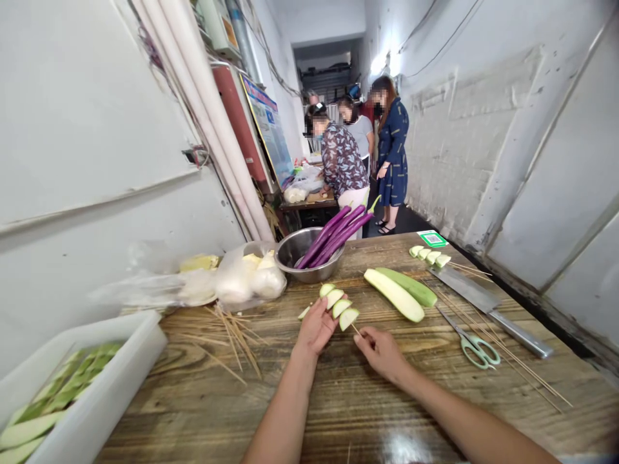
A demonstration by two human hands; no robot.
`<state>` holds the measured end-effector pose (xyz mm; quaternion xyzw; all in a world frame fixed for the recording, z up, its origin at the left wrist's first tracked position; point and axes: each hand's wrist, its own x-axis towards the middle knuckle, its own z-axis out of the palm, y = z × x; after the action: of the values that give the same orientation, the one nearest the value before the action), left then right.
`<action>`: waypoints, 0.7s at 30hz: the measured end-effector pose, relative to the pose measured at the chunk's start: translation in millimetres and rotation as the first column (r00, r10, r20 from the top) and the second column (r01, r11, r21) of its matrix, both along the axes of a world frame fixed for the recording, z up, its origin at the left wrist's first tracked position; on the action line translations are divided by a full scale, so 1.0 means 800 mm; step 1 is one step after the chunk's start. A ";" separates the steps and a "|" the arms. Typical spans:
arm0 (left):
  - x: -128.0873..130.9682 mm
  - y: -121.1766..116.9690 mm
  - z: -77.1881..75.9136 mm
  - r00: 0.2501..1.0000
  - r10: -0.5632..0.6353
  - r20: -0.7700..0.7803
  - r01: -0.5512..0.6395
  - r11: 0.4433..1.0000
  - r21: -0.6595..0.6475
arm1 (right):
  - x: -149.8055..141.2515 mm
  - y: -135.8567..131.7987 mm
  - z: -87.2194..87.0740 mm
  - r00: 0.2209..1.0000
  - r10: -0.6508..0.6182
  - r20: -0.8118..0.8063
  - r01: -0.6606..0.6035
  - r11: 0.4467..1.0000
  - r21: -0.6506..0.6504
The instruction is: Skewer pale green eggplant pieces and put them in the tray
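Note:
Several pale green-edged zucchini slices [349,318] sit in a row on a thin wooden skewer [355,330] above the table. My left hand [315,327] cups the row from the left, its fingers against the slices. At the bare end of the skewer, my right hand [380,351] pinches the stick between thumb and fingers. One more slice [304,312] lies partly hidden behind my left hand. Beyond my right hand rests a zucchini cut lengthwise [394,294], its pale face showing on one half.
Purple eggplants [333,237] lean in a steel bowl [309,276]. Scissors [478,351], a cleaver [464,290] and loose skewers lie right. Left are a skewer pile [232,335], plastic bags [249,280] and a white bin [130,374] of filled skewers. Three people stand farther back.

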<state>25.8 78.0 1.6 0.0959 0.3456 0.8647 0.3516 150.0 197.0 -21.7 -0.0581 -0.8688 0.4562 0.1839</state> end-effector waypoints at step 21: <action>-0.049 -0.367 0.234 0.823 0.374 -0.428 -0.568 0.523 -0.636 | -0.017 0.051 -0.032 0.984 0.044 0.171 0.002 0.965 -0.261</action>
<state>-13.0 -215.8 189.1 -0.0505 0.7176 0.6915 0.0659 136.3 238.1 -47.2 -0.1123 -0.8147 0.5613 0.0927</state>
